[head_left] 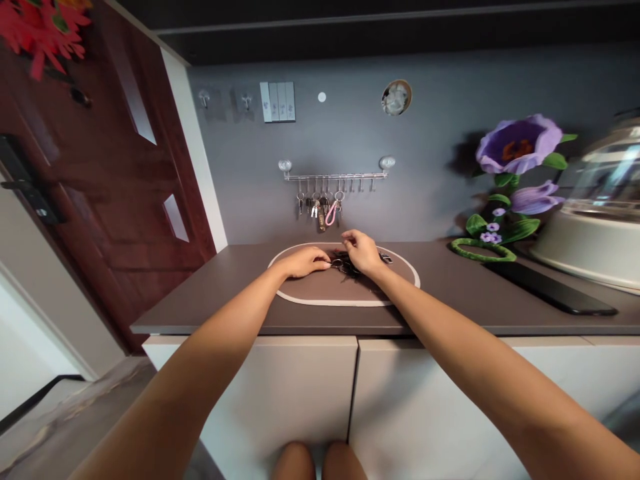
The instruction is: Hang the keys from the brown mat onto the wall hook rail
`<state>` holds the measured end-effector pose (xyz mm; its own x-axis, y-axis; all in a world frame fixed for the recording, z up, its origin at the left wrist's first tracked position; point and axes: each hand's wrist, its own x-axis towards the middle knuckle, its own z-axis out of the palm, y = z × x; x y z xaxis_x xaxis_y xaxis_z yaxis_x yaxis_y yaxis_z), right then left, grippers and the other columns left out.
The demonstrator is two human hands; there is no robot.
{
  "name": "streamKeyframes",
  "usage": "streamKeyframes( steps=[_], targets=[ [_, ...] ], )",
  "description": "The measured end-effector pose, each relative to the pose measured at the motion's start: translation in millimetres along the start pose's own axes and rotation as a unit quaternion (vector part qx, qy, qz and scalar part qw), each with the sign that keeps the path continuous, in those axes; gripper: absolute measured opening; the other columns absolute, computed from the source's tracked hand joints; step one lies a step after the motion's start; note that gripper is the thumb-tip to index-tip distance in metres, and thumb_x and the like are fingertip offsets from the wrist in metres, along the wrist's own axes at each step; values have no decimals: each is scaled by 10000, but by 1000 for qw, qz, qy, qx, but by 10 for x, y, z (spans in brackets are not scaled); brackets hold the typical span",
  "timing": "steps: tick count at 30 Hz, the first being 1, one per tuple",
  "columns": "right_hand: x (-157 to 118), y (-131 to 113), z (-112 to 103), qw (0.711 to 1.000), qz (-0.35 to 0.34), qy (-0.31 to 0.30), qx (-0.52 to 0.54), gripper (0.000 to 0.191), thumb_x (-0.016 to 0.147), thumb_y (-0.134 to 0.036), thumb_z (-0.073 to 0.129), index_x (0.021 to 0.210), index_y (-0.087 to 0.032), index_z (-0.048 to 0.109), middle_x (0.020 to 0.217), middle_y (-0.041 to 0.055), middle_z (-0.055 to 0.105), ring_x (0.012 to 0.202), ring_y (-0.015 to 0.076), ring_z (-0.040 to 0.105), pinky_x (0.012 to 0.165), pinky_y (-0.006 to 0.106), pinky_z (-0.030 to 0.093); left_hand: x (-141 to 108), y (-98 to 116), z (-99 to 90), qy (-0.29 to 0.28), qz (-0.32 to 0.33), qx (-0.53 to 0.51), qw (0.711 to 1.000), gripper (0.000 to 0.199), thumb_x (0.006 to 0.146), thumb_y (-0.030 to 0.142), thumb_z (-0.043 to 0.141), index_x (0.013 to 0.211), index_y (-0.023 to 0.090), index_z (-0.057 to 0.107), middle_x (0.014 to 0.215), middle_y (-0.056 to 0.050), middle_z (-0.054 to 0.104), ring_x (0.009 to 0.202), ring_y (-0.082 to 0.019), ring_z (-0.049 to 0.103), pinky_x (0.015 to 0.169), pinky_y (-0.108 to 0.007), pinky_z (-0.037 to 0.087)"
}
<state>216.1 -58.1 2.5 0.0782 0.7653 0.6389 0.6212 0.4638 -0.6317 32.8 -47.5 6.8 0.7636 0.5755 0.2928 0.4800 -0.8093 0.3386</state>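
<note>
A pile of dark keys [349, 267] with metal rings lies on a brown oval mat [320, 293] with a pale rim. My left hand [305, 261] rests low at the left of the pile, its fingertips closed at a key ring [337, 265]. Over the right side of the pile is my right hand [364, 252], raised a little, with thumb and forefinger curled together. Whatever sits between those fingers is too small to make out. Behind the hands, several bunches of keys [321, 213] hang from a clear hook rail [335, 177], one with a pink loop [331, 213].
The mat lies on a dark countertop [225, 287] above white cabinet doors [280, 387]. To the right are a black phone-like slab [550, 287], purple artificial flowers [520, 150] and a white appliance with a clear dome [595, 227]. A red-brown door [125, 220] stands at the left.
</note>
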Motion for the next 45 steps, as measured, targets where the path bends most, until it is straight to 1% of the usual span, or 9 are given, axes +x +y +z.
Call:
streamKeyframes(
  steps=[4,8,10,15,21,31,36,40,45],
  targets=[
    [18,15,8,1000,-8,-6,-28,193,712,-98,486,833,-179,613,865,55,637,787,157,577,811,310,420,5,-6,5,7,-16,-15,1000,311,808,376,399,757,166,623,796,-3,627,723,-128,527,685,-216,376],
    [14,47,46,999,-9,-37,-37,225,744,-106,438,894,-168,594,817,42,639,689,126,593,773,279,435,21,-52,33,36,-17,-7,999,342,822,376,358,693,146,575,730,-1,591,680,-123,493,665,-227,368],
    [15,67,65,998,-16,-46,-50,233,757,-120,423,916,-163,588,792,38,640,699,127,596,777,275,434,34,-86,51,52,-25,-6,998,338,824,373,349,689,142,555,714,-5,576,667,-120,487,658,-231,367],
    [28,78,86,995,-38,-39,-80,231,753,-149,431,915,-163,595,845,55,643,801,151,588,806,287,424,74,-153,92,101,-88,-110,985,340,830,392,333,725,138,533,687,-27,568,637,-121,518,626,-239,392],
    [26,24,75,996,-48,-41,-68,240,753,-155,421,922,-165,591,858,60,644,783,157,584,793,306,427,81,-90,73,175,-159,-286,928,270,822,356,396,770,127,530,664,-21,560,593,-94,515,620,-232,414],
    [-3,-66,55,995,-82,-45,-27,212,760,-207,436,909,-177,584,800,43,632,735,151,572,749,306,428,91,4,-57,264,-159,-503,807,202,831,262,445,761,107,555,750,-44,594,722,-100,565,836,-327,424],
    [-45,-164,33,993,-100,-56,12,189,772,-263,436,891,-191,564,768,20,620,683,138,561,689,285,431,83,52,-116,266,-151,-576,758,217,853,259,408,837,106,561,874,-87,625,764,-121,596,878,-386,406],
    [-76,-217,33,991,-109,-68,48,184,783,-318,434,871,-197,542,743,7,610,642,125,548,643,264,430,75,88,-144,266,-123,-623,725,218,860,236,392,819,96,554,842,-100,638,765,-126,610,898,-393,399],
    [-80,-230,58,987,-127,-69,71,223,783,-384,445,869,-197,531,789,18,608,669,128,547,633,260,433,73,136,-161,265,-103,-648,707,218,862,209,381,799,81,546,804,-104,643,759,-135,618,897,-385,413]
  ],
)
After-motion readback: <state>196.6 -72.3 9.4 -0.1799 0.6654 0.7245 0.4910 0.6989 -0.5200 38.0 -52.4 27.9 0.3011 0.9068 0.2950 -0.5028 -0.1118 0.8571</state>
